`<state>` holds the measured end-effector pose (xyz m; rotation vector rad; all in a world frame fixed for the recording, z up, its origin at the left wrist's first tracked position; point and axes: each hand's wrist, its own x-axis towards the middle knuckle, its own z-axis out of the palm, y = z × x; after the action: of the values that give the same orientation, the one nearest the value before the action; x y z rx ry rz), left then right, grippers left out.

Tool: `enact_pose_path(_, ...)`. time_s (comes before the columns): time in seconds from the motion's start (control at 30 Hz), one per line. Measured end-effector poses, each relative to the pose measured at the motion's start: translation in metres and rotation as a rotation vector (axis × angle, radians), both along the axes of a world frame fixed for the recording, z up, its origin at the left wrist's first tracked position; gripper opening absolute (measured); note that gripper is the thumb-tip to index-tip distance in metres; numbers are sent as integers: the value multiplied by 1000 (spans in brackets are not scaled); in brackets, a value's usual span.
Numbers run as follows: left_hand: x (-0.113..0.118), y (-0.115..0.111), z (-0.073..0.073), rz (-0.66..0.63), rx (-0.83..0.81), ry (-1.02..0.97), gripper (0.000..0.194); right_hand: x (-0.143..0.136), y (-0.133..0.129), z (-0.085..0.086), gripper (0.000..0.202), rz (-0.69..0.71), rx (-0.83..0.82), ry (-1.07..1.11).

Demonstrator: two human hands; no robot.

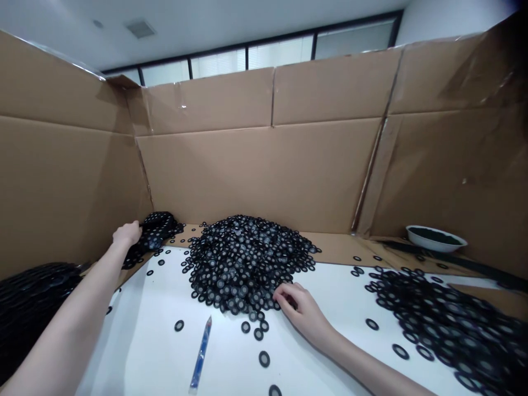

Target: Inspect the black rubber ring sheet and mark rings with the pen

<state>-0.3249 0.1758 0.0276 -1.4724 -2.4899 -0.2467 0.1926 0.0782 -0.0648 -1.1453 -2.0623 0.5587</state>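
My left hand (127, 234) reaches to the back left, its fingers closed on the edge of a black sheet (160, 223) beside scattered rings. My right hand (297, 305) rests at the lower right edge of a big heap of black rings (243, 258), fingers curled together; whatever is between the fingertips is hidden. A blue pen (201, 357) lies on the white surface (152, 346) between my arms. Several single rings (264, 359) lie in front of the heap.
Cardboard walls (247, 170) enclose the left, back and right. Another ring pile (445, 324) spreads at the right, below a white bowl (435, 238) with dark contents. Stacked black material (33, 302) stands at the left edge.
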Motion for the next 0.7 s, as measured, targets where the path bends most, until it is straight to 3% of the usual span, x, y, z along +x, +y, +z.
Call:
enact_pose_path(0.13, -2, 2, 9, 11, -23, 37, 36, 0, 0, 0, 22, 7, -19, 16)
enact_pose_path(0.27, 10, -2, 12, 26, -36, 85, 26, 0, -1, 1, 21, -4, -25, 5)
enact_pose_path(0.37, 20, -8, 24, 54, 8, 132, 26, 0, -1, 0, 20, -9, -14, -18)
enact_pose_path(0.47, 20, -15, 48, 115, 78, 168, 30, 0, -1, 0, 19, -23, 2, -26)
enact_pose_path(0.6, 16, -25, 93, 227, 168, 196, 34, -1, -2, 1, 19, -43, 11, -36)
enact_pose_path(0.7, 29, -33, 124, 206, 293, 236, 36, -1, -1, 1, 20, -67, 17, -55)
